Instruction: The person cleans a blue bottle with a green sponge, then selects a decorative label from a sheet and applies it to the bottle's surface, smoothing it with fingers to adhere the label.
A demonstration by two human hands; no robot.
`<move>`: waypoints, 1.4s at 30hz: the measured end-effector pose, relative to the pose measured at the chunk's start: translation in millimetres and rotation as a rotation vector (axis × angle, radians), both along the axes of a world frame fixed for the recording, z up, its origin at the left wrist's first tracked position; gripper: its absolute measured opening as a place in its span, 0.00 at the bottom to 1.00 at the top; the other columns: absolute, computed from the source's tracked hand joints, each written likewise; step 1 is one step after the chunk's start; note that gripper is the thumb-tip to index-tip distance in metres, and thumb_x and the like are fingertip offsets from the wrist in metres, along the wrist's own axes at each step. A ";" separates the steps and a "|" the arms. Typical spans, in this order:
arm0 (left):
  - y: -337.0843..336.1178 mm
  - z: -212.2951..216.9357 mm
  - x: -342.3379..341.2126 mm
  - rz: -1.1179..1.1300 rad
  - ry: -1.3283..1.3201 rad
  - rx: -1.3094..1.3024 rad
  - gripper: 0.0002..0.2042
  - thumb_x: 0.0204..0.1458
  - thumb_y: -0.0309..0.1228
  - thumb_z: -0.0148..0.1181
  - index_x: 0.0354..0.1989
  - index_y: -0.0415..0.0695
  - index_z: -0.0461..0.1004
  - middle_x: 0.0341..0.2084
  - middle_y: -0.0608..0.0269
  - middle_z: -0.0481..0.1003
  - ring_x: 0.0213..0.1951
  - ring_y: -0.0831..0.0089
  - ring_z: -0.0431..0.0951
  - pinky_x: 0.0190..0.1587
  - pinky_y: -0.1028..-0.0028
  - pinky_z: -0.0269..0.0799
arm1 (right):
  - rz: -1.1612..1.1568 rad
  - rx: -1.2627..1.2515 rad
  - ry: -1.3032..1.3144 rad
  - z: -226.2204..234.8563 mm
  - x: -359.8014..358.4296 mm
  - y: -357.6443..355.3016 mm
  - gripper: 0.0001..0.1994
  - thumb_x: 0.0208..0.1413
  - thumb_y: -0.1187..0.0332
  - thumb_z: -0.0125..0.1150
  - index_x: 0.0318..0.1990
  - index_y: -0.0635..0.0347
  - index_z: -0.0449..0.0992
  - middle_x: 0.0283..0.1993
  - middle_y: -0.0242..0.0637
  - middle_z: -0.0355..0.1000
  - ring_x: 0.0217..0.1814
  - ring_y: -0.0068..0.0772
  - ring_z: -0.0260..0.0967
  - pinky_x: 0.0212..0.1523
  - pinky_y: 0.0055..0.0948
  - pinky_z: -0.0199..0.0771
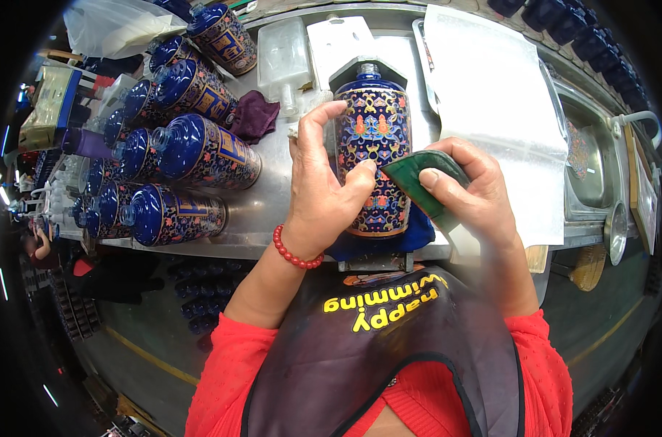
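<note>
A dark blue bottle [378, 131] with a gold, red and floral pattern lies in front of me, its clear neck pointing away. It rests on a stand with a grey angular end plate [400, 76], and blue cloth [421, 229] shows under its near end. My left hand [318, 182] grips the bottle's left side, index finger near the shoulder and thumb on the patterned face; its other fingers are hidden. Pinched in my right hand [485, 193] is a flat dark green scraper [418, 175], its pointed corner at the bottle's right side near my left thumb.
Several similar blue bottles [208, 153] stand at the left, beside a crumpled purple cloth [256, 116]. A translucent plastic container [280, 54] sits at the back. White sheets [491, 95] cover the table's right part, next to a metal sink [596, 146].
</note>
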State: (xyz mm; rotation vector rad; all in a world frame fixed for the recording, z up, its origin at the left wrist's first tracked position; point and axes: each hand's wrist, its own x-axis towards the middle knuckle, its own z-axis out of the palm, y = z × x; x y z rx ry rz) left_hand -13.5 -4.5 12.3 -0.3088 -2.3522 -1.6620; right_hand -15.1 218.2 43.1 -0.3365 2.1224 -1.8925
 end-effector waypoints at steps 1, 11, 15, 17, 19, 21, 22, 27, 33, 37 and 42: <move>-0.1 0.1 -0.1 0.001 -0.002 -0.003 0.32 0.46 0.26 0.63 0.63 0.37 0.60 0.58 0.48 0.65 0.61 0.57 0.62 0.68 0.60 0.55 | 0.001 0.002 0.005 0.2 0.0 -0.2 0.09 0.60 0.70 0.64 0.45 0.65 0.77 0.38 0.28 0.76 0.40 0.15 0.71 0.43 0.19 0.72; -2.0 -6.8 -2.5 -0.014 0.024 0.057 0.32 0.49 0.26 0.65 0.63 0.37 0.61 0.58 0.49 0.66 0.62 0.58 0.63 0.68 0.61 0.56 | -0.008 0.034 0.052 3.9 0.8 -3.2 0.08 0.58 0.71 0.64 0.43 0.65 0.78 0.37 0.28 0.76 0.40 0.15 0.71 0.42 0.19 0.71; -2.8 -9.1 -2.7 -0.027 0.023 0.122 0.31 0.50 0.26 0.65 0.64 0.37 0.61 0.58 0.49 0.66 0.63 0.60 0.64 0.68 0.62 0.56 | 0.025 0.045 0.046 7.9 2.5 -3.5 0.09 0.58 0.70 0.64 0.43 0.65 0.78 0.36 0.29 0.76 0.39 0.15 0.70 0.41 0.19 0.70; -3.4 -9.4 -2.1 -0.029 0.026 0.127 0.31 0.51 0.26 0.65 0.64 0.37 0.61 0.58 0.49 0.65 0.63 0.61 0.64 0.69 0.63 0.56 | 0.032 0.046 0.044 9.2 3.2 -4.5 0.09 0.58 0.70 0.64 0.43 0.65 0.78 0.36 0.29 0.75 0.39 0.15 0.70 0.41 0.19 0.70; -4.2 -9.2 -1.3 -0.036 0.039 0.126 0.31 0.51 0.26 0.65 0.64 0.36 0.61 0.58 0.50 0.65 0.63 0.62 0.63 0.69 0.64 0.56 | 0.028 0.060 0.087 9.8 3.4 -6.0 0.09 0.58 0.70 0.64 0.43 0.65 0.78 0.36 0.28 0.75 0.39 0.16 0.70 0.41 0.19 0.70; -4.5 -9.0 -0.4 -0.035 0.032 0.138 0.30 0.51 0.25 0.64 0.64 0.35 0.61 0.59 0.50 0.64 0.63 0.62 0.63 0.69 0.64 0.56 | -0.004 0.101 0.104 9.8 3.1 -7.5 0.09 0.58 0.70 0.64 0.43 0.65 0.78 0.36 0.28 0.75 0.39 0.15 0.70 0.40 0.19 0.70; -4.5 -8.8 -0.1 -0.033 0.043 0.128 0.30 0.52 0.25 0.64 0.64 0.35 0.61 0.59 0.50 0.64 0.63 0.63 0.63 0.69 0.65 0.57 | -0.017 0.112 0.116 9.8 2.9 -8.2 0.09 0.58 0.70 0.64 0.43 0.65 0.78 0.36 0.29 0.75 0.38 0.15 0.70 0.40 0.20 0.70; -3.5 -8.0 1.9 -0.049 0.000 0.203 0.30 0.52 0.25 0.63 0.64 0.35 0.61 0.59 0.49 0.64 0.63 0.63 0.64 0.69 0.65 0.56 | -0.052 0.165 0.256 10.5 2.2 -9.3 0.09 0.58 0.71 0.64 0.43 0.66 0.78 0.36 0.31 0.76 0.38 0.18 0.71 0.40 0.21 0.72; -3.7 -7.9 4.1 -0.033 0.008 0.150 0.31 0.49 0.24 0.62 0.64 0.35 0.61 0.59 0.48 0.65 0.63 0.60 0.64 0.69 0.63 0.56 | -0.056 0.186 0.290 12.3 2.6 -6.8 0.10 0.57 0.70 0.65 0.43 0.67 0.78 0.35 0.33 0.76 0.37 0.20 0.72 0.40 0.22 0.72; -4.0 -7.6 1.9 -0.016 0.020 0.049 0.32 0.47 0.24 0.62 0.63 0.36 0.61 0.58 0.48 0.65 0.63 0.58 0.64 0.69 0.62 0.56 | -0.042 0.168 0.264 11.3 1.3 -6.4 0.10 0.57 0.70 0.65 0.43 0.67 0.78 0.35 0.33 0.76 0.37 0.20 0.72 0.39 0.22 0.72; -1.9 -5.0 1.2 0.003 0.064 -0.027 0.32 0.46 0.25 0.62 0.63 0.36 0.61 0.58 0.48 0.66 0.61 0.56 0.64 0.68 0.61 0.57 | -0.040 0.176 0.282 11.0 1.6 -6.0 0.10 0.56 0.70 0.65 0.42 0.67 0.78 0.34 0.32 0.75 0.36 0.19 0.71 0.38 0.22 0.71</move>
